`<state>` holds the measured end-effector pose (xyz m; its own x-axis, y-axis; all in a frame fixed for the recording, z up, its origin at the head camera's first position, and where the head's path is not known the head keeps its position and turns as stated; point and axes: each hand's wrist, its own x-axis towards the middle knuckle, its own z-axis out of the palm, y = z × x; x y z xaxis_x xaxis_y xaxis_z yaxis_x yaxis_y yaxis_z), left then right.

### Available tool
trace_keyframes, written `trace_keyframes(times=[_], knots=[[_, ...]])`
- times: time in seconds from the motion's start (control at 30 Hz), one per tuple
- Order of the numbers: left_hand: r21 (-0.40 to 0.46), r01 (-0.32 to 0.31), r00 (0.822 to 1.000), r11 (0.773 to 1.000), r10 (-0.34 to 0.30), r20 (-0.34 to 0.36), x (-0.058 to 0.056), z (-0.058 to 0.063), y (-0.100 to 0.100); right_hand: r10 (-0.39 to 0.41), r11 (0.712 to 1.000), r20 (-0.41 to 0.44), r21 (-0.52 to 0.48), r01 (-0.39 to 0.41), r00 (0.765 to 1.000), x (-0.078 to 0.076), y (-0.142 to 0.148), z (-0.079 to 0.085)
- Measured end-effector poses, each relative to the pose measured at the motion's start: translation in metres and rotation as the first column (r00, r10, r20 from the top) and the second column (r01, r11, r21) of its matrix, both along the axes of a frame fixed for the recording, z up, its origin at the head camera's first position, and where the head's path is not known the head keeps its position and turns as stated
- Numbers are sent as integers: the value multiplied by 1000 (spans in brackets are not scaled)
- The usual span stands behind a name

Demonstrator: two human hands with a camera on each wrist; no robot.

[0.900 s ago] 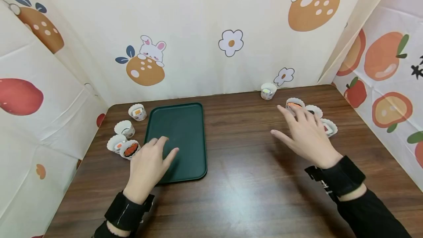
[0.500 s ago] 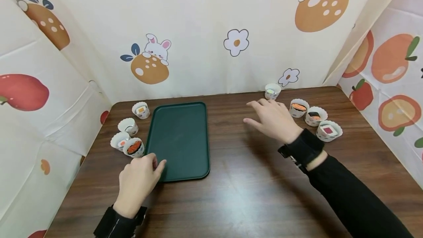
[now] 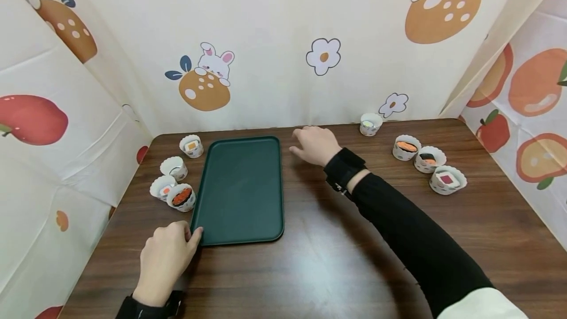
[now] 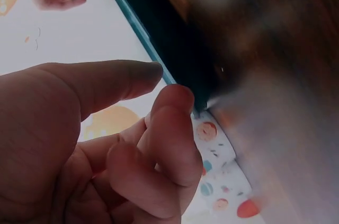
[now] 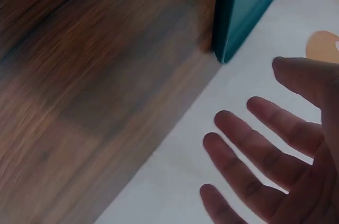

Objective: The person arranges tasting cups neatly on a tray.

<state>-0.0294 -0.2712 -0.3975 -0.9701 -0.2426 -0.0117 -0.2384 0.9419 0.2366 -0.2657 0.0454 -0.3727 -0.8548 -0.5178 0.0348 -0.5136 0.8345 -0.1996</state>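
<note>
At the near left corner of the dark green tray [image 3: 241, 191], my left hand [image 3: 165, 257] has its thumb at the rim. Curled fingers sit just below the thumb tip in the left wrist view, close to the tray's edge; whether they pinch it, I cannot tell. My right hand [image 3: 316, 144] hovers to the right of the tray's far right corner, apart from it. Its fingers [image 5: 259, 166] are spread and hold nothing in the right wrist view, with the tray's corner [image 5: 225, 44] beyond the thumb.
Left of the tray stand several paper cups of sushi pieces, one with orange roe sushi [image 3: 181, 197]. More cups stand at the right, including one with a red-centred white piece [image 3: 447, 180]. A single cup [image 3: 370, 124] is by the back curtain [image 3: 270, 87].
My right hand has swept left from the right-hand cups towards the tray. My left hand has drawn back from over the tray to its near left corner, its fingers curling.
</note>
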Motion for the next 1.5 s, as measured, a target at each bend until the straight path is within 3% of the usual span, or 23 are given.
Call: trace_keyframes(times=[0.23,0.7,1.17,1.5], knots=[[19,-14,999,1000,13,49,2,-3,-9,-35,999,0,16,35,999,-14,-32,-12],[30,9,996,1000,-11,84,-1,-8,-9,-74,992,43,102,69,996,-20,-59,-27],[25,10,997,1000,-12,80,-3,-9,-10,-75,993,103,95,65,992,-21,-52,-27],[12,66,996,998,-67,61,-13,-10,-8,-60,997,188,52,51,980,-20,-30,-26]])
